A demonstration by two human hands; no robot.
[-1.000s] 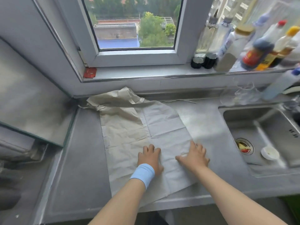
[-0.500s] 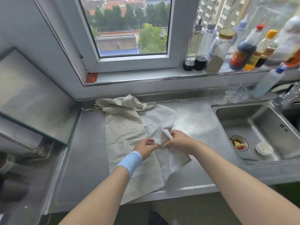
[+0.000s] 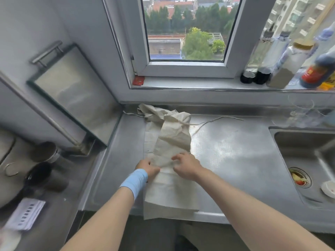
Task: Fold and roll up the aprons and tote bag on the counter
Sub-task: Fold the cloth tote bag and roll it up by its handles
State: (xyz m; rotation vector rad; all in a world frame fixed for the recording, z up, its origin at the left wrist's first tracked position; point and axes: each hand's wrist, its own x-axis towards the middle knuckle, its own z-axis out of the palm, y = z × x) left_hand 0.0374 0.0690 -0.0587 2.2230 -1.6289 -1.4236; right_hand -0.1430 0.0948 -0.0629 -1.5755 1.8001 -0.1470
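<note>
— What is not clear here?
— The bottles [image 3: 315, 73] on the sill are blurred, and the right edge cuts them and the sink [image 3: 308, 140].
— And the fingers?
— On the left grip [image 3: 147, 167] and the right grip [image 3: 186, 165] they are smeared against the apron [image 3: 172, 142]; pinching or pressing, I cannot tell.

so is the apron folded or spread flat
Folded: the apron lies doubled into a narrow strip on the counter, left hand and right hand gripping its top layer.
</note>
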